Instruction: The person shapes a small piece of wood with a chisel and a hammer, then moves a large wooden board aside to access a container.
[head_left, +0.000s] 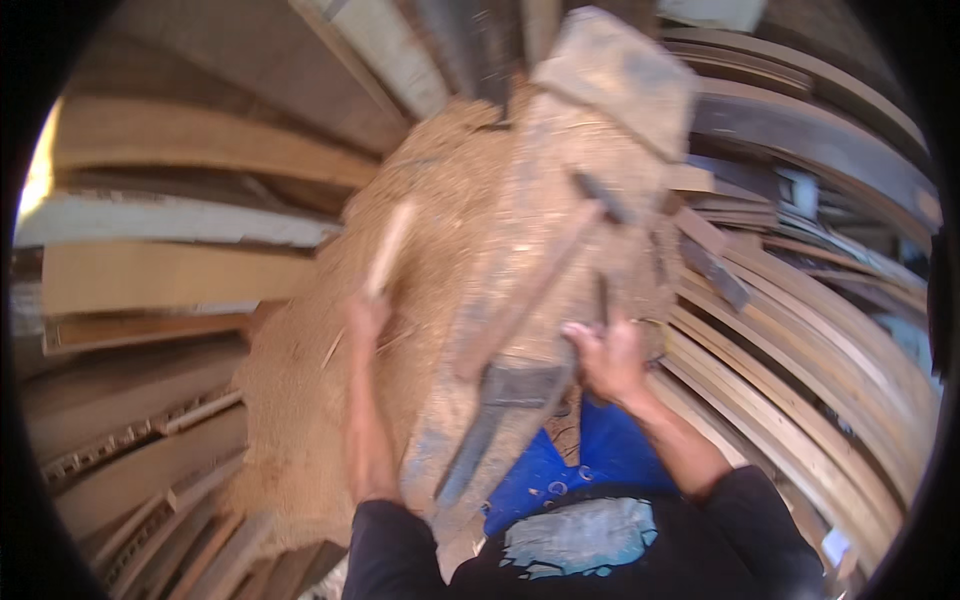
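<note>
My left hand [368, 314] is closed around a pale wooden stick [393, 245], held upright over the sawdust and shavings left of the bench. On the worn wooden bench [572, 140], my right hand [612, 362] is curled at the right edge, thumb pointing left. Just beyond its fingers shows a narrow dark bar [602, 298]; blur hides what exactly this hand grips. A hammer [540, 280] lies slantwise on the bench, its dark head on the far side. Nearer me rests a dark tool [480, 440] with a long handle and a broad end, touching or close beside my right thumb.
A thick wood block [622, 80] sits on the bench's far end. Sawdust [300, 400] is heaped along the left. Stacked boards [170, 285] crowd the left side, and long planks [800, 350] fill the right. A blue seat or cloth [620, 445] is below my right forearm.
</note>
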